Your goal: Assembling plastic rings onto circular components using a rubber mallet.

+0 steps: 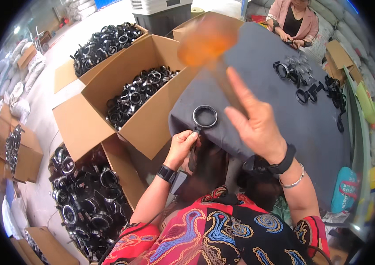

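Note:
My left hand (181, 148) pinches the short stem of a black ring-shaped part (217, 117) with a silvery rim, shaped like a small magnifying glass. The ring rests on the grey cloth at the table's near left corner, and I cannot tell whether there is a lens in it. Above and to the right, my right hand (260, 126) grips a mallet (207, 42) by its handle, index finger and thumb stretched out along it. The mallet's orange-brown head is raised over the table and smeared by motion.
Cardboard boxes (152, 132) full of similar black ring parts (134, 95) stand to the left, one heap (86, 194) close by my left arm. Loose ring parts (302, 95) lie at the right on the grey-covered table (302, 141). Across it sits a person (295, 22) handling a dark piece.

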`<state>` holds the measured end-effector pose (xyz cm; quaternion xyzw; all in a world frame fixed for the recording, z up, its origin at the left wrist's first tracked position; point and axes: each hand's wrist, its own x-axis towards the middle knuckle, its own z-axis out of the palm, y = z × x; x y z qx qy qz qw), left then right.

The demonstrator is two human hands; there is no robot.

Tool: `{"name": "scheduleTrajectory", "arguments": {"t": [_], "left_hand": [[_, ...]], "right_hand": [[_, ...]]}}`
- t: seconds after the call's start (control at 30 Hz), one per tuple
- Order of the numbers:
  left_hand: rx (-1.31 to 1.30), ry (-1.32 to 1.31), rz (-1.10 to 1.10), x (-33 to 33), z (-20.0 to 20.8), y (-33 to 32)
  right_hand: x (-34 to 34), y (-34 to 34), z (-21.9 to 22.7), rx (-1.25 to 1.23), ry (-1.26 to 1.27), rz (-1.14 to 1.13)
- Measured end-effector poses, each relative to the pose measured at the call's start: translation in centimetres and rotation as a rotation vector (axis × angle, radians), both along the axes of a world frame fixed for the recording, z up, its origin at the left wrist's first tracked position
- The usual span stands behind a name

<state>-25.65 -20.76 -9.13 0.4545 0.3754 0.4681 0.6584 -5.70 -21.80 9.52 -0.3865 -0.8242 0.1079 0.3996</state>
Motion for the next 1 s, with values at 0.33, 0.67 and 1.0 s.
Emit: {"name": "scheduleTrajectory", "arguments": {"t": [0.33,0.67,1.0], "left_hand": [[-0.003,-0.048,0.015,-0.2,-0.9,0.4],[0.076,0.027,-0.007,0.4,0.5,0.6],[0.128,-0.014,0.225,-5.2,8.5,10.0]], "right_hand": [[3.1,0.1,-1.1,-0.744,0.458,-0.195],[5.6,-4.8,-6.4,-0.968,0.553,-0.226],[16.8,-9.4,-6.6,-0.494,0.853,-0.572]]}}
